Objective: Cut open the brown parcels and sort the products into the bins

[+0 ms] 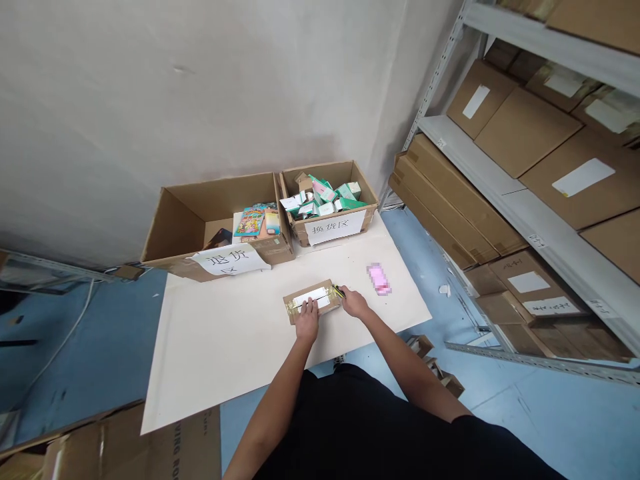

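A small cardboard parcel point(327, 309) lies on the white tabletop point(220, 340), with a white label and clear tape at its ends. My left hand point(307, 321) rests on its near side, fingers stretched over the label. At the parcel's right end, my right hand point(354, 303) is closed round a black and yellow utility knife point(339, 291). The knife's tip is at the taped edge; the blade is too small to make out. To the right of my right hand lies a pink item point(379, 279), blurred by pixelation.
Two open cartons with handwritten paper signs stand at the table's back: the left carton point(175, 227) holds colourful packs, the right carton point(373, 208) small green and white boxes. Metal shelving point(500, 163) with cardboard boxes rises on the right. A large carton point(190, 443) sits at lower left.
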`<move>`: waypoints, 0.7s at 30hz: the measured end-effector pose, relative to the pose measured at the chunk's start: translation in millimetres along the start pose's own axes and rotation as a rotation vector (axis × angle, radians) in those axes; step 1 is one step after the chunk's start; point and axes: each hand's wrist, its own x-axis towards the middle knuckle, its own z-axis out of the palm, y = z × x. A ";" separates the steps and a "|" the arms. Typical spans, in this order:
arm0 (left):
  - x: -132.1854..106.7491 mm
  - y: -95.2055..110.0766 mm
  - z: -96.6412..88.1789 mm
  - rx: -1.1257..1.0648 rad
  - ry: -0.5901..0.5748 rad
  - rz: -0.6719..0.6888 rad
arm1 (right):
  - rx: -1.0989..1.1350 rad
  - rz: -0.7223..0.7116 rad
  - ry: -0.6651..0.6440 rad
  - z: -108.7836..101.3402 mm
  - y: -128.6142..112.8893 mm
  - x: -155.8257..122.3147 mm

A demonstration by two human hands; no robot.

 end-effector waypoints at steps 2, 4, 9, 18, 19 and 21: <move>0.1 0.8 -0.1 0.001 -0.007 -0.012 | -0.014 -0.001 -0.008 0.3 0.3 -3.9; 0.5 1.1 -0.2 0.002 -0.017 -0.013 | -0.032 -0.004 -0.010 2.6 2.3 -9.1; -0.4 0.9 2.6 0.006 -0.003 -0.003 | -0.079 -0.017 -0.022 3.0 8.5 -21.9; -2.3 8.6 2.4 0.036 -0.034 -0.023 | -0.031 -0.055 -0.020 11.4 34.3 -36.3; -2.1 8.7 1.5 0.038 -0.040 -0.022 | -0.022 -0.059 -0.023 13.9 38.4 -37.2; -1.1 6.4 -1.9 0.042 -0.050 -0.027 | 0.013 -0.066 -0.013 17.6 46.9 -38.6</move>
